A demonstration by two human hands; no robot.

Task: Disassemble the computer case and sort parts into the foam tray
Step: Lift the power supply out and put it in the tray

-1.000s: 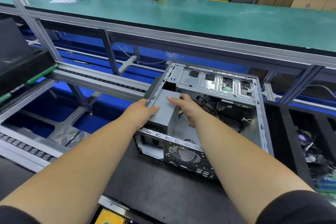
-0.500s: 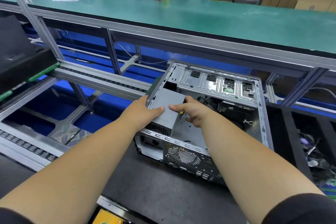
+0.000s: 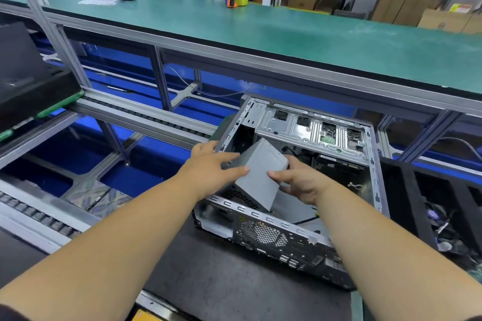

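From the head view, the open computer case [image 3: 300, 190] lies on its side on the dark worktop [image 3: 208, 276], with the grey power supply [image 3: 257, 172] tilted up out of its near-left corner. The left hand [image 3: 208, 172] grips the supply's left side with fingers curled over its top, and the right hand [image 3: 300, 182] grips its right edge. The black foam tray [image 3: 401, 190] sits just right of the case.

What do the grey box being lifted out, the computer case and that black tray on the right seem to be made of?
Grey box: likely painted or coated sheet metal, with a flat matte face, crisp folded edges and a punched vent grille.
Computer case: bare sheet steel by its look, silvery, stamped with slots and ribs.
Black tray: probably foam, with thick, dull, light-absorbing walls between compartments.
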